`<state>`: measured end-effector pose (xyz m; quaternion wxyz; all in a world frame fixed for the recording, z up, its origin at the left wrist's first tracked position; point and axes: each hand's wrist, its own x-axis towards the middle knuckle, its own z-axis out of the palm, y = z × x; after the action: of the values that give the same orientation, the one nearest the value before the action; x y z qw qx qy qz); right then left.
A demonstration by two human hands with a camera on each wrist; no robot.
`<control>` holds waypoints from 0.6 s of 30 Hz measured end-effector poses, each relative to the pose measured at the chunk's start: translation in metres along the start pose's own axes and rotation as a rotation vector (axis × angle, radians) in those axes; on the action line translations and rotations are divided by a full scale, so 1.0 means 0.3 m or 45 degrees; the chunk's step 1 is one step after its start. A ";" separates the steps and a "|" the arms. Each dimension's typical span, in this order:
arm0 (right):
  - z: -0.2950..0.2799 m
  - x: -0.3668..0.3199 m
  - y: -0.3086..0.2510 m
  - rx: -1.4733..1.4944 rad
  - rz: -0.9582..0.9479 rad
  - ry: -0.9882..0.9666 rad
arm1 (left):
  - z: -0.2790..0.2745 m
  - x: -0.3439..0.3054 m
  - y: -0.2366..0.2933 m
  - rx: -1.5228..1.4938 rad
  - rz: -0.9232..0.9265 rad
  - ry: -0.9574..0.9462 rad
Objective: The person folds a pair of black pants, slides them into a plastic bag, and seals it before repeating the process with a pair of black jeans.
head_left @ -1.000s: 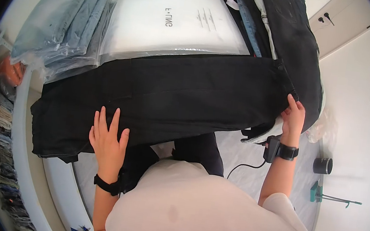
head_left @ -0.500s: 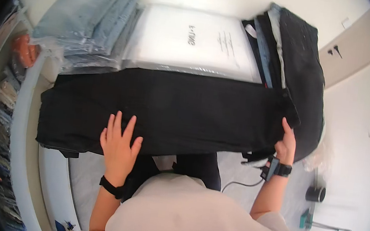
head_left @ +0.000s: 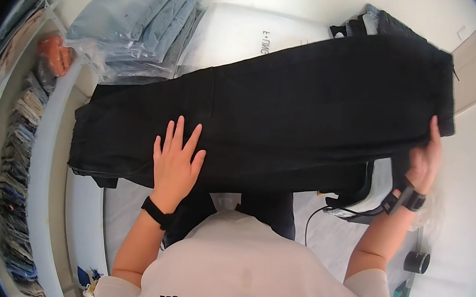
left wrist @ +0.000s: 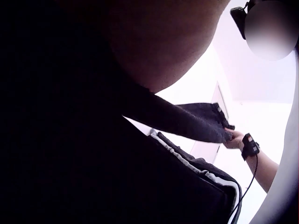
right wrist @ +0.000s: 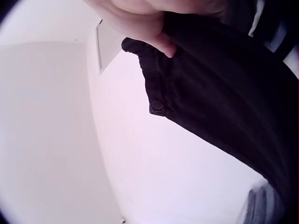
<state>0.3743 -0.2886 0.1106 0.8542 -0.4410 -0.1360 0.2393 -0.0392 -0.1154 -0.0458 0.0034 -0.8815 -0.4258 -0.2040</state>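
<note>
Black trousers stretch across the head view, their right end lifted above the surface. My left hand rests flat on the near left part, fingers spread. At the lifted right end, my right hand grips the near corner. The right wrist view shows the right hand holding the black cloth, with a button at its edge. In the left wrist view, the right hand holds the raised end; the left hand is dark and close to the camera.
Bagged blue-grey jeans lie at the back left, beside a white packaged stack. Other folded trousers are at the back right. Shelves of folded clothes stand on the left; a black cup is at the lower right.
My right hand has moved right and raised the trousers' right end, which now covers part of the white stack and back-right trousers. My left hand stays flat on the cloth. The head view has shifted.
</note>
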 end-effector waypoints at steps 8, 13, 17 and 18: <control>-0.380 0.093 0.347 -0.053 0.372 0.352 | 0.029 0.003 0.006 -0.001 -0.006 0.004; -0.340 0.036 0.371 0.103 0.348 0.174 | 0.031 0.007 0.002 -0.016 0.005 0.016; -0.303 0.076 0.340 -0.093 0.303 0.262 | 0.029 0.001 0.000 -0.012 -0.001 -0.003; -0.242 0.053 0.324 -0.097 0.313 0.263 | 0.029 0.000 0.000 -0.020 -0.012 -0.030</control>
<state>0.3918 -0.2819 -0.0102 0.8106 -0.5087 -0.0013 0.2901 -0.0361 -0.1138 -0.0538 -0.0094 -0.8818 -0.4283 -0.1970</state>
